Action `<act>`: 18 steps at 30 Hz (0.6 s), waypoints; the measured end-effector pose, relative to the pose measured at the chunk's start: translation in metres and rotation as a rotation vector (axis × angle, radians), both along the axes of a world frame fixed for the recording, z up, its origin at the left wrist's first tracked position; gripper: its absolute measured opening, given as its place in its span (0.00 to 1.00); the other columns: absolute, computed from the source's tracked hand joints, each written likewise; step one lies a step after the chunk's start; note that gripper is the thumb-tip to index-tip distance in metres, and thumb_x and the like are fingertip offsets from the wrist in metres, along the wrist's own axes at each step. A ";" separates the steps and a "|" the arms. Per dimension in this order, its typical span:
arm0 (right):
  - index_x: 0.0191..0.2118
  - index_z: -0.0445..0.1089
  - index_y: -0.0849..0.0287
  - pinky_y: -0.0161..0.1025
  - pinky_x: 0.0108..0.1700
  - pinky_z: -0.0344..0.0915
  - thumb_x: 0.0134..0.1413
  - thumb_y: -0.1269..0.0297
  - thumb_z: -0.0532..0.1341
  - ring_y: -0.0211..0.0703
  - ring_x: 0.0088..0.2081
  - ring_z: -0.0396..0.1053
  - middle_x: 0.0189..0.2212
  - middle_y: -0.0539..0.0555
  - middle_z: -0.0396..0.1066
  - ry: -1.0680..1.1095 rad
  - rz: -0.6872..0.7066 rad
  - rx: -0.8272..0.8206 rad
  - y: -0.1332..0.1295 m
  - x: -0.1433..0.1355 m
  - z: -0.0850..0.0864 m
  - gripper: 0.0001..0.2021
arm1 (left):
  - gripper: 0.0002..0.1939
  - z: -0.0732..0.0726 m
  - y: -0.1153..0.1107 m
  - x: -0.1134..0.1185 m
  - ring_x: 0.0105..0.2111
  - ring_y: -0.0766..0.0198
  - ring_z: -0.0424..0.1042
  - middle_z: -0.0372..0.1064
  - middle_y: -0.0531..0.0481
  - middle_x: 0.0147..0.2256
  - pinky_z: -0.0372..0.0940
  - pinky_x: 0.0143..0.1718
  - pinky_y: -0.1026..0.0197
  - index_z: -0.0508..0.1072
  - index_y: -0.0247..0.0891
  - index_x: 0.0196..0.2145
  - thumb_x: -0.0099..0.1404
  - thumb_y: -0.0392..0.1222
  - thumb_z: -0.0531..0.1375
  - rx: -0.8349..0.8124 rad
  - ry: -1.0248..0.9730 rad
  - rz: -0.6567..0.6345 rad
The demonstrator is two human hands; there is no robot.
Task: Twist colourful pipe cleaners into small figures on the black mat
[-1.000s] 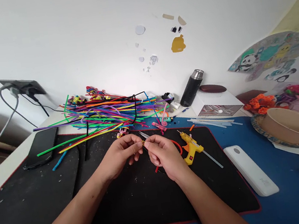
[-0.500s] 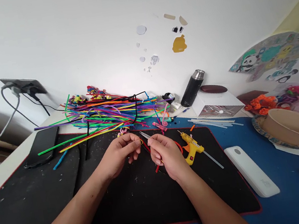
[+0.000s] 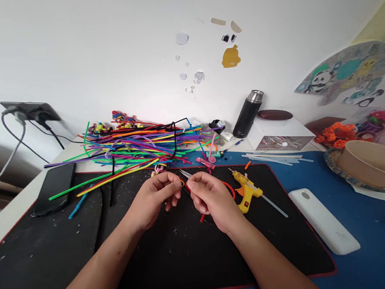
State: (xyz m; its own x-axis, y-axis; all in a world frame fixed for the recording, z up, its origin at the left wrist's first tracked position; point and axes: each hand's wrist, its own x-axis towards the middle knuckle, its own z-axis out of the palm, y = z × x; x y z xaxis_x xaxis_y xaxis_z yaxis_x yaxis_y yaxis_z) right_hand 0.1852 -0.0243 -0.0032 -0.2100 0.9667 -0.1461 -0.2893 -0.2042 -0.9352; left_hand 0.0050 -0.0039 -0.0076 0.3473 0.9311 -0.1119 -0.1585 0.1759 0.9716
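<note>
My left hand [image 3: 160, 195] is closed in a pinch over the black mat. At its fingertips shows a small curl of yellow pipe cleaner [image 3: 183, 183]; the rest of it is hidden. Close to its right, my right hand [image 3: 213, 199] is also closed, thumb against the curled fingers. What it pinches, if anything, is too small to make out. Beneath and behind the right hand lie scissors with red handles [image 3: 230, 188], blade tips pointing away; the hand covers their middle. A yellow glue gun [image 3: 248, 190] with a clear stick lies just right of that hand.
A heap of colourful pipe cleaners [image 3: 142, 145] spreads along the wall. A phone [image 3: 54, 187] lies left on the black mat [image 3: 175, 268]. A black flask [image 3: 248, 114], glue sticks [image 3: 277, 156], a white power bank [image 3: 323, 220] and a beige bowl [image 3: 379, 162] are to the right.
The right hand's fingertips have shifted slightly left, closer to the left hand. The left hand, scissors and glue gun stay in place.
</note>
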 end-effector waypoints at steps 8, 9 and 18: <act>0.35 0.69 0.57 0.31 0.18 0.45 0.55 0.49 0.69 0.30 0.17 0.54 0.18 0.42 0.62 -0.054 0.032 0.031 -0.003 -0.002 0.000 0.17 | 0.18 0.000 0.000 -0.001 0.23 0.68 0.67 0.70 0.53 0.26 0.58 0.20 0.68 0.73 0.36 0.33 0.63 0.54 0.70 0.011 0.045 -0.035; 0.35 0.69 0.57 0.31 0.18 0.45 0.55 0.50 0.69 0.30 0.17 0.54 0.18 0.42 0.62 -0.055 0.034 0.030 -0.003 -0.002 0.000 0.16 | 0.18 0.000 0.000 -0.001 0.23 0.68 0.67 0.70 0.53 0.26 0.58 0.20 0.68 0.74 0.36 0.33 0.62 0.55 0.71 0.009 0.046 -0.039; 0.33 0.69 0.57 0.31 0.19 0.45 0.55 0.52 0.70 0.31 0.17 0.53 0.17 0.42 0.61 -0.042 0.018 0.033 -0.003 -0.001 0.002 0.15 | 0.20 0.003 -0.001 0.000 0.23 0.69 0.66 0.70 0.52 0.27 0.57 0.19 0.69 0.74 0.36 0.31 0.63 0.56 0.70 0.014 0.037 -0.045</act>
State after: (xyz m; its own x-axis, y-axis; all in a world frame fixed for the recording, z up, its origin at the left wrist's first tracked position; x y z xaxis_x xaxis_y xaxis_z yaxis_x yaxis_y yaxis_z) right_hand 0.1841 -0.0272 -0.0008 -0.2215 0.9673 -0.1234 -0.2460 -0.1779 -0.9528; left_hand 0.0053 -0.0049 -0.0042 0.3849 0.9160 -0.1129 -0.1147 0.1689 0.9789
